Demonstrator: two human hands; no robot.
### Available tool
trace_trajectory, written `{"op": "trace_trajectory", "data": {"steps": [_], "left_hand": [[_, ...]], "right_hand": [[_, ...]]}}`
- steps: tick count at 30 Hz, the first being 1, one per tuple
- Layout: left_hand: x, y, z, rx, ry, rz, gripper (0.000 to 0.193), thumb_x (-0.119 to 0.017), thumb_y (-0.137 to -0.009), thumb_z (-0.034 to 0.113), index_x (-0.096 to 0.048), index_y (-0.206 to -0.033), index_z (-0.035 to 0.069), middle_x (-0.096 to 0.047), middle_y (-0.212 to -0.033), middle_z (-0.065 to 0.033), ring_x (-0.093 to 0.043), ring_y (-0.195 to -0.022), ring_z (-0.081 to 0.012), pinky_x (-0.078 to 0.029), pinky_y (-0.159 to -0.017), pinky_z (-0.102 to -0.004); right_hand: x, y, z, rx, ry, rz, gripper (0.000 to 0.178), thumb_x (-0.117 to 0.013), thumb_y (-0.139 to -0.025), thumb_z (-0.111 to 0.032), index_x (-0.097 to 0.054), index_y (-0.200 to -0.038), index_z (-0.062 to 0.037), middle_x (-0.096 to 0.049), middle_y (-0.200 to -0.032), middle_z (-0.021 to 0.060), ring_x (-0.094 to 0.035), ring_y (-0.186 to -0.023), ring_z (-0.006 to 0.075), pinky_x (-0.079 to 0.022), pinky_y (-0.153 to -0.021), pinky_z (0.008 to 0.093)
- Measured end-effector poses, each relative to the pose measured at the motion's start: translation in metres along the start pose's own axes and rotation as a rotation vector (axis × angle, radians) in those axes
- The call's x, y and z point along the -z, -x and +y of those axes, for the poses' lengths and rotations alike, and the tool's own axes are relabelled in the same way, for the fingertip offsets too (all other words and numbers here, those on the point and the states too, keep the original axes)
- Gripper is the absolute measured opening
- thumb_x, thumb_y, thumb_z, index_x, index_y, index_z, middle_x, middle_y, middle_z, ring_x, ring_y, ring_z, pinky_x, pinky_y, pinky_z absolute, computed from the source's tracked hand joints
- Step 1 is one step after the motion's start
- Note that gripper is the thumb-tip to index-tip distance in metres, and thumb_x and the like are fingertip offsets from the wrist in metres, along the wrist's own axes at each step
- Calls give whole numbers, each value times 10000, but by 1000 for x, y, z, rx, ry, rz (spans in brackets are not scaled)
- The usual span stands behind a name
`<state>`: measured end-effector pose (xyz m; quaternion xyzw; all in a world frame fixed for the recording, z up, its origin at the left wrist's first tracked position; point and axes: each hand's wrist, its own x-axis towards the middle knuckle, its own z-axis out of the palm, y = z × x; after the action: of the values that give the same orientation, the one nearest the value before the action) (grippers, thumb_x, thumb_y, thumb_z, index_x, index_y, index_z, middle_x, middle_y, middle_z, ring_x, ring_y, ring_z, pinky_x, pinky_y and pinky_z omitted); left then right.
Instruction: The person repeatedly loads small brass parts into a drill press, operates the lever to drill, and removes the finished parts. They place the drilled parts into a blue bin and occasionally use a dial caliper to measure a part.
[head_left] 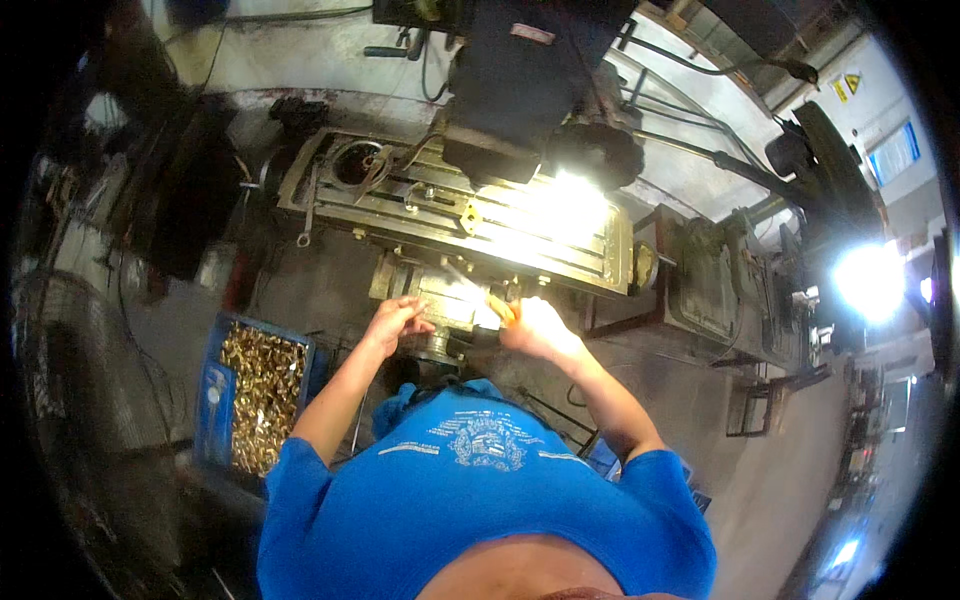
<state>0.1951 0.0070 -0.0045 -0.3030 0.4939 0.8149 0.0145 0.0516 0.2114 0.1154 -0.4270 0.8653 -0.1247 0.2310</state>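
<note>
A bright blue T-shirt (480, 500) carries a pale printed emblem. Left of the shirt, a blue crate (214, 400) holds shiny golden brass parts (262, 395). Above the shirt, a grimy grey-green machine table (450, 215) glares white under lamplight, beside an orange-handled tool (500, 307).

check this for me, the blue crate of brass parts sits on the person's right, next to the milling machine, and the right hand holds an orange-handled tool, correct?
Not quite. In the head view the blue crate of brass parts sits on the person's left, not the right, beside the milling machine. The rest holds: the right hand grips an orange-handled tool.
</note>
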Motion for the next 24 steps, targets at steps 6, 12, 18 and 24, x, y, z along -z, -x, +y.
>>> {"op": "trace_trajectory", "data": {"steps": [6,12,18,24], "left_hand": [[3,-15,-20,-106,301,-96,261,-523,-880,126,-526,-1106,-5,-501,-624,11,-633,-695,-151,-508,-667,-285],[39,36,-14,-147,17,145,264,-583,-793,55,-569,-1047,-14,-637,-747,-76,-641,-683,-153,-494,-625,-257],[177,102,-51,-269,-227,667,312,-585,-728,17,-584,-1031,-59,-652,-839,-160,-646,-696,-190,-514,-623,-275],[250,136,-65,71,-690,971,294,-567,-768,99,-613,-1038,-6,-639,-953,-193,-651,-712,-241,-503,-682,-354]], "right_hand": [[-29,43,4,-87,-287,-303,217,-596,-647,-143,-629,-808,0,-581,-588,95,-577,-566,178,-440,-531,325],[-131,-16,49,51,-755,-38,275,-511,-657,54,-646,-883,-27,-611,-773,-12,-556,-743,94,-433,-683,236],[-212,-71,55,100,-745,-38,348,-521,-638,10,-646,-960,-37,-619,-768,32,-545,-695,129,-436,-661,263],[-232,-89,48,30,-512,-158,358,-565,-612,-73,-656,-957,-44,-641,-727,87,-594,-680,186,-465,-665,304]]}}
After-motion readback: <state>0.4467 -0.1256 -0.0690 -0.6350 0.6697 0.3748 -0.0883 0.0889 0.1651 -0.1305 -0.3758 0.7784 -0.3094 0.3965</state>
